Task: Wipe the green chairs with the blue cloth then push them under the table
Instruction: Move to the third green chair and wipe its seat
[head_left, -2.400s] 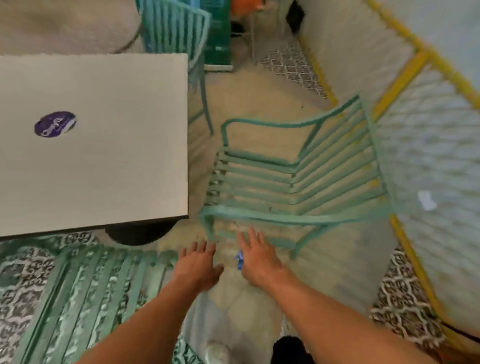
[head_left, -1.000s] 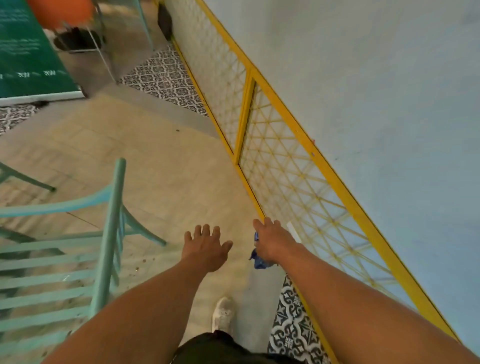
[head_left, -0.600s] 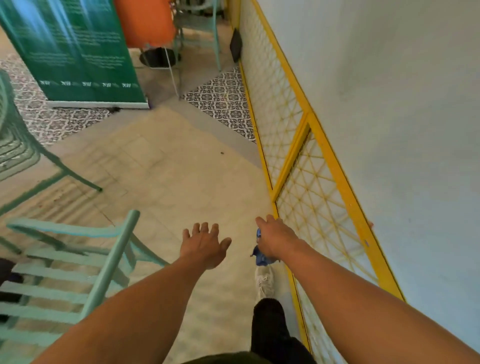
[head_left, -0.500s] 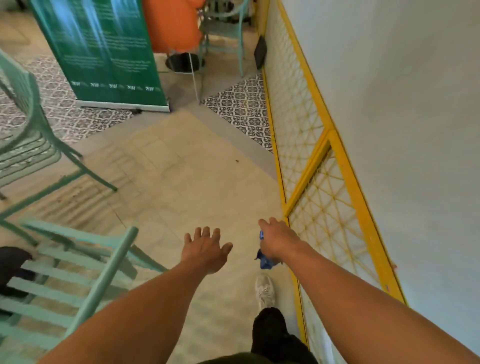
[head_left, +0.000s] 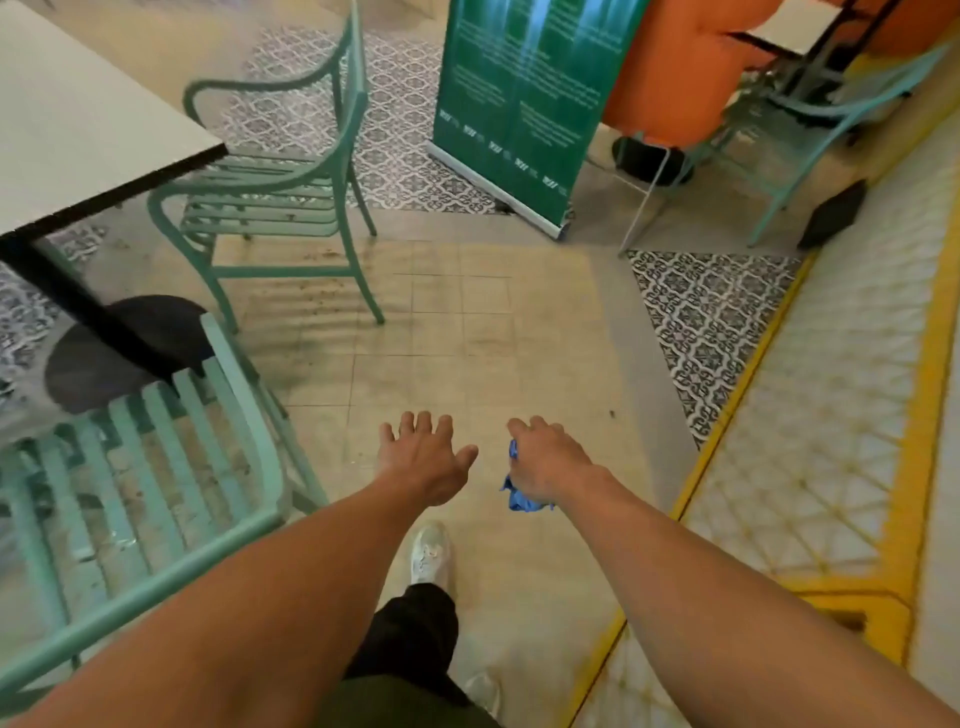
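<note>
My right hand (head_left: 543, 465) grips a crumpled blue cloth (head_left: 518, 496) that hangs below the palm, out over the bare floor. My left hand (head_left: 423, 457) is stretched forward beside it, fingers spread, holding nothing. A green slatted chair (head_left: 156, 467) stands close at my lower left, its backrest rail nearest me. A second green chair (head_left: 275, 192) stands farther off at the corner of the white table (head_left: 78, 124), its seat partly under the tabletop. Neither hand touches a chair.
The table's black post and round base (head_left: 119, 343) sit between the two chairs. A green banner stand (head_left: 524, 104) rises ahead, with an orange shape and another green chair (head_left: 810, 119) to its right. A yellow-framed lattice barrier (head_left: 831, 389) runs along the right.
The view has swung left from the barrier toward the table, bringing the far chair and tabletop into sight. Both hands keep their pose, the right one still holding the cloth.
</note>
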